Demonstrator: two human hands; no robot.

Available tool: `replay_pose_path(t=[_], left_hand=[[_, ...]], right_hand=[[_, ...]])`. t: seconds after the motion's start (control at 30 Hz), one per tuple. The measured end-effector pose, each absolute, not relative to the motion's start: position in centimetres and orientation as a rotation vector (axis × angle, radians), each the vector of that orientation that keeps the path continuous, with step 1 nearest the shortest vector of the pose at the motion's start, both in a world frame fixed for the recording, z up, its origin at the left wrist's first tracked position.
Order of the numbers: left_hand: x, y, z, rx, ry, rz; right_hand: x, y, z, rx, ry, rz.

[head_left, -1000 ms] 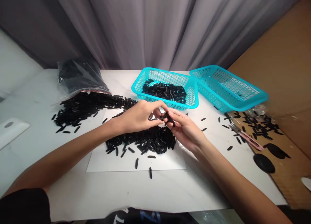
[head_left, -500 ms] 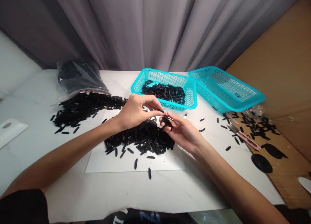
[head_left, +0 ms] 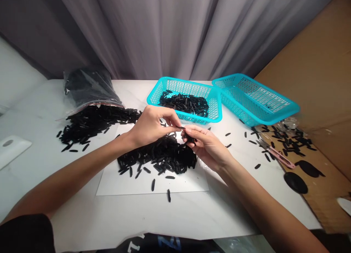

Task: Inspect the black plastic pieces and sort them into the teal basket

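Note:
Over a pile of small black strips (head_left: 161,156) on a white sheet (head_left: 181,185), my two hands meet fingertip to fingertip. My left hand (head_left: 155,125) pinches one end of a thin black strip (head_left: 181,127). At its other end, the thumb and forefinger of my right hand (head_left: 207,143) close on the same strip. The curled lower fingers of that hand hold a small bunch of black strips (head_left: 189,138), partly hidden. Just behind the hands stands a turquoise basket (head_left: 219,106) with many black strips inside.
A second turquoise basket (head_left: 285,112) stands at the back right. At left, black strips spill from a clear plastic bag (head_left: 90,86). Pink-handled scissors (head_left: 282,158), two black oval pieces and scattered strips lie on the right, partly on cardboard (head_left: 323,205).
My right thumb and forefinger have closed onto the strip in my left fingertips, which now points toward the right hand. The bunch sits deeper in my right fingers.

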State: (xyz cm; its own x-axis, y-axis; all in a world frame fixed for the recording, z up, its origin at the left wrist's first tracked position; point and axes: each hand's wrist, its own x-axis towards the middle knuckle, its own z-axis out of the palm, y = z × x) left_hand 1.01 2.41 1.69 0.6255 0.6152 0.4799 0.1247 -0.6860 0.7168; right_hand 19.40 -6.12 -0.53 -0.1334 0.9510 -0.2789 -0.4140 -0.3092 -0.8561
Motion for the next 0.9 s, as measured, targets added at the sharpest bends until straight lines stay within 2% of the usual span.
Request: replay_pose_path(t=[0.2,0.4,0.5,0.6,0.9], left_hand=[[1.1,2.4,1.5,2.243,0.610,0.987],[1.8,6.5,-0.8,2.272,1.092,1.391],[1.5,8.1,-2.3,2.558,1.154,0.963],[0.6,7.9,-2.9,2.738,0.942,0.585],[-0.4,5.7,0.3,2.727,0.822,0.363]], right_hand=[[19.3,-6.1,-0.5,-1.045,-0.748,1.664],[18.9,-5.9,-1.2,-1.091,-0.636,1.690],[18.8,-5.9,-1.4,-1.080,-0.622,1.719],[18.9,-6.0,-1.4,-1.073,-0.620,1.713],[19.0,-6.3,-0.7,-1.039,-0.608,1.746]])
